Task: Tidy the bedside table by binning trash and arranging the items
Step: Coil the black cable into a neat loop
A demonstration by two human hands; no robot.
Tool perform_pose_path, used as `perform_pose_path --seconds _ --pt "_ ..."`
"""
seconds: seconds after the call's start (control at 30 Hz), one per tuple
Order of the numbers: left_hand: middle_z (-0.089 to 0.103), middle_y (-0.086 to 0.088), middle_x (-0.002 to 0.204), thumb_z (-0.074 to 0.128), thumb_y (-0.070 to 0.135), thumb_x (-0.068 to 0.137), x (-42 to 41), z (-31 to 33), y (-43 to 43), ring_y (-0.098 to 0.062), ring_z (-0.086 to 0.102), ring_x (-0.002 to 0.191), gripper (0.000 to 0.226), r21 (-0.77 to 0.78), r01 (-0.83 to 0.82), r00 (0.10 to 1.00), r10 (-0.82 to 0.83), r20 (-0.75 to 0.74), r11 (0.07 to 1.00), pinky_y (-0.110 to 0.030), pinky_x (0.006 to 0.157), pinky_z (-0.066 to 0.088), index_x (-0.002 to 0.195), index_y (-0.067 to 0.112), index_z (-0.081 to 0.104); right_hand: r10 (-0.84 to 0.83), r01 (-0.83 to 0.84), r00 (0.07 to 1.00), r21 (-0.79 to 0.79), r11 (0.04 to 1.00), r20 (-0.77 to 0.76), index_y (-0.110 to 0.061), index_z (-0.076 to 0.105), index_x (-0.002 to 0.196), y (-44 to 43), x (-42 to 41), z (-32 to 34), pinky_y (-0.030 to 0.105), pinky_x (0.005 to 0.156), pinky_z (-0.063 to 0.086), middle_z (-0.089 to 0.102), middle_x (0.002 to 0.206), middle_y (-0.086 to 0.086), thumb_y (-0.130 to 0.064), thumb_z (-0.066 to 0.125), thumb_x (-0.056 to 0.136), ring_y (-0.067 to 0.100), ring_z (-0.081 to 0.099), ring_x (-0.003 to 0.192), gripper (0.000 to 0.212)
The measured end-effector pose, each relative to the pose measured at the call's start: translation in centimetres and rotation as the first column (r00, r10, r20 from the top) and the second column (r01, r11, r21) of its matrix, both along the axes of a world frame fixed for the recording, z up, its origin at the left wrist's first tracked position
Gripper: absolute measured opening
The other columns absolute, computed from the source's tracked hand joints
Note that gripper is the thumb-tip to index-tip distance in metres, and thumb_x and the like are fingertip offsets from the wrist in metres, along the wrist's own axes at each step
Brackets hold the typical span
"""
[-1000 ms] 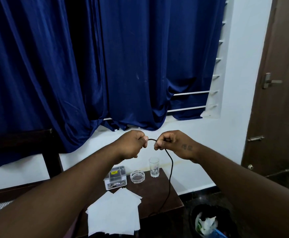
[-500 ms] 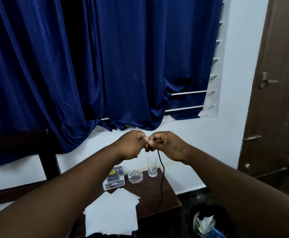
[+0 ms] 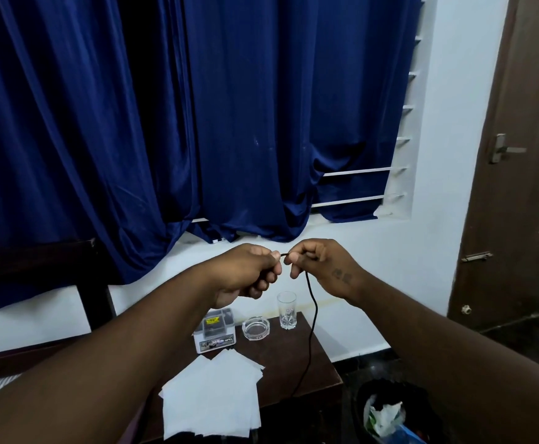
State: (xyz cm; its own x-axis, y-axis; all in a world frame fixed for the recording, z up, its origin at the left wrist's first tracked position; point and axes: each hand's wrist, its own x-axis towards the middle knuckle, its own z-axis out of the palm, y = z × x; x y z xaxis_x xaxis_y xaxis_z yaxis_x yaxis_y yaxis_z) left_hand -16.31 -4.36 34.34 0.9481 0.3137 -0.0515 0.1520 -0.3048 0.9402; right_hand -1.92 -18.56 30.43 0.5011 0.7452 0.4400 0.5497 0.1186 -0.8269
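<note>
**Change, against half a second back** – The two fists were knuckle to knuckle. They now stand slightly apart, and a short black run of cable [image 3: 316,312] shows in the gap between them. I see no shift in the things below.

**Cable** – It is held up in the air between both hands. From the right hand [image 3: 322,264] it hangs down in a slack curve across the bare wood of the worktop [image 3: 289,366]. It goes over the front edge near the right corner, and I lose its lower end in the dark there.

**Edges and room**
- Back row, near the wall: a small box [image 3: 215,331], a glass ashtray [image 3: 256,328] and a tumbler [image 3: 286,310], left to right and each apart from the next.
- Front left: a spread of white paper sheets [image 3: 212,398] that appears to reach past the front edge.
- Open wood lies between the sheets and the right edge, crossed only by the cable.
- On the floor just right of the worktop is a dark bin [image 3: 389,408] with crumpled waste inside.

**Left hand** [image 3: 245,274] – It is raised above the back row, forearm coming in from the lower left. The fingers are curled under and the grip is clamped on the cable end at thumb and forefinger.

**Right hand** – It is level with the left, forearm coming in from the lower right, back of the hand towards me. The fingers are curled and the grip is pinched tight on the cable.
</note>
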Motion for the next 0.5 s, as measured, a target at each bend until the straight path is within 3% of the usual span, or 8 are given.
perform_pose_path --seconds 0.1,0.17,0.23,0.3,0.5 --pt "0.065 0.0 0.065 0.048 0.026 0.11 0.1 0.3 -0.7 -0.01 0.06 0.054 0.032 -0.217 0.009 0.992 0.018 0.124 0.976 -0.02 0.052 0.053 0.083 0.013 0.06 0.014 -0.01 0.997 0.058 0.998 -0.076 0.001 0.071 0.096 0.3 -0.4 -0.5 0.012 0.072 0.049 0.071 0.079 0.015 -0.013 0.06 0.101 0.011 0.065 0.072 0.018" --pt "0.077 -0.011 0.081 0.047 0.023 0.11 0.3 0.4 -1.1 -0.018 0.076 0.07 0.034 -0.389 0.034 0.975 0.054 0.213 0.921 -0.027 0.067 0.065 0.082 0.009 0.061 0.022 -0.011 0.987 0.069 0.998 -0.161 -0.001 0.071 0.1 0.8 -0.7 -1.0 0.016 0.077 0.051 0.069 0.083 0.013 -0.008 0.057 0.101 0.016 0.064 0.075 0.016" --pt "0.078 -0.024 0.102 0.047 0.02 0.11 0.6 0.5 -1.3 -0.028 0.08 0.089 0.034 -0.52 0.066 0.952 0.101 0.287 0.852 -0.035 0.083 0.065 0.084 0.003 0.061 -0.001 0.007 0.977 0.028 1.0 -0.211 -0.003 0.071 0.106 1.3 -1.3 -1.7 0.023 0.086 0.052 0.069 0.08 0.01 -0.008 0.053 0.101 0.018 0.066 0.075 0.02" --pt "0.076 -0.027 0.113 0.047 0.02 0.11 0.8 0.6 -1.3 -0.032 0.078 0.102 0.034 -0.565 0.074 0.928 0.152 0.342 0.822 -0.036 0.087 0.064 0.086 0.001 0.061 0.012 -0.012 0.973 0.002 1.0 -0.229 -0.005 0.069 0.099 1.6 -2.0 -2.6 0.035 0.091 0.049 0.065 0.069 0.006 -0.02 0.049 0.106 0.019 0.07 0.074 0.026" --pt "0.077 -0.016 0.119 0.051 0.02 0.108 1.0 -0.1 -0.2 -0.027 0.073 0.115 0.03 -0.476 -0.054 0.871 0.275 0.408 0.878 -0.034 0.096 0.061 0.088 0.007 0.069 0.042 -0.059 0.985 -0.1 0.993 -0.168 -0.014 0.069 0.092 1.8 -3.8 -3.6 0.04 0.079 0.044 0.053 0.061 -0.001 -0.03 0.046 0.107 0.023 0.072 0.072 0.032"
